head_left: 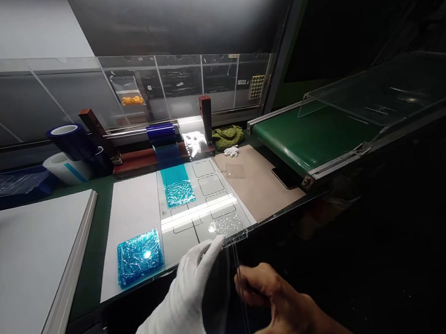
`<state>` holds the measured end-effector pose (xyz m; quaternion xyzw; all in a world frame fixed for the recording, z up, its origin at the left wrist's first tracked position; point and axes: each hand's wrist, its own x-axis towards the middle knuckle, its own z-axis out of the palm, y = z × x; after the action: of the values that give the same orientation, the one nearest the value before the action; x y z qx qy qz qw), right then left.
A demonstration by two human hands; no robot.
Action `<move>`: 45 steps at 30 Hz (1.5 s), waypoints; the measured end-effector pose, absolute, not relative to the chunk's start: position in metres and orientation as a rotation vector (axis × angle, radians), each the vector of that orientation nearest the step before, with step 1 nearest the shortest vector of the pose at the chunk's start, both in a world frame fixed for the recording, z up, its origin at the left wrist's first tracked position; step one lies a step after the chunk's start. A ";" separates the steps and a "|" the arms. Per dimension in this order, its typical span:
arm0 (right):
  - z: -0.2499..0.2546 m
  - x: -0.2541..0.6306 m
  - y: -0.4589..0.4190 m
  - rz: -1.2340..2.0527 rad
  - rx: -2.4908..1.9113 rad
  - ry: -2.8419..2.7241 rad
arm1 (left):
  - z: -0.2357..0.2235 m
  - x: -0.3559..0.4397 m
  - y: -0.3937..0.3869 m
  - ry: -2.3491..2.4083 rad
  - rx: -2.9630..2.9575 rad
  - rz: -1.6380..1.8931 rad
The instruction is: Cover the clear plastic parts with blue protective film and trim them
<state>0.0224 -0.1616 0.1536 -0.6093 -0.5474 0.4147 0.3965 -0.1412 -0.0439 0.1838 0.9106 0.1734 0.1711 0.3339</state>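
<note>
At the front edge of the bench, my left hand (179,313) wears a white glove and grips a thin clear sheet (242,296) at its top and bottom edges. The sheet stands almost edge-on, so its face hardly shows. My right hand (280,306) is bare and curled against the other side of the sheet, fingers bent and thumb low on its edge. Just beyond lies a glass-like board with drawn rectangles (187,236), with a crinkled clear film piece (228,224) at its near corner. A stack of crinkled blue film pieces (139,256) lies to the left.
A roller stand (144,159) carries a blue film roll (161,133) and a white roll. White sheets (37,263) are stacked at left, near tape rolls (70,166). At right are brown cardboard (258,184), a dark phone-like object (285,177) and a green conveyor belt (316,133).
</note>
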 end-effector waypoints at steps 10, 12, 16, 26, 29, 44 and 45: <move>0.147 0.029 -0.162 0.840 -1.562 -1.377 | 0.179 -0.128 -0.035 0.518 2.408 0.459; 0.137 0.045 -0.153 0.690 -1.588 -1.355 | 0.168 -0.123 -0.032 0.668 2.422 0.550; 0.101 0.112 -0.109 0.408 -1.988 -1.437 | 0.136 -0.116 -0.019 0.938 1.997 0.591; 0.026 0.241 -0.022 0.264 -2.526 -1.715 | 0.060 -0.088 -0.021 0.377 0.524 0.291; 0.044 0.218 -0.026 0.210 -2.333 -1.820 | 0.045 -0.071 -0.020 0.302 0.260 0.322; 0.082 0.145 -0.023 0.519 -1.617 -2.361 | 0.040 -0.002 0.005 0.256 0.102 0.380; 0.079 0.150 -0.018 0.492 -1.614 -2.363 | 0.037 -0.002 0.006 0.248 0.064 0.384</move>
<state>0.1503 -0.0181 0.0787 -0.5520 -0.8080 0.1683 0.1188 -0.0021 0.0062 0.0365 0.0318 0.1230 0.1902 0.9735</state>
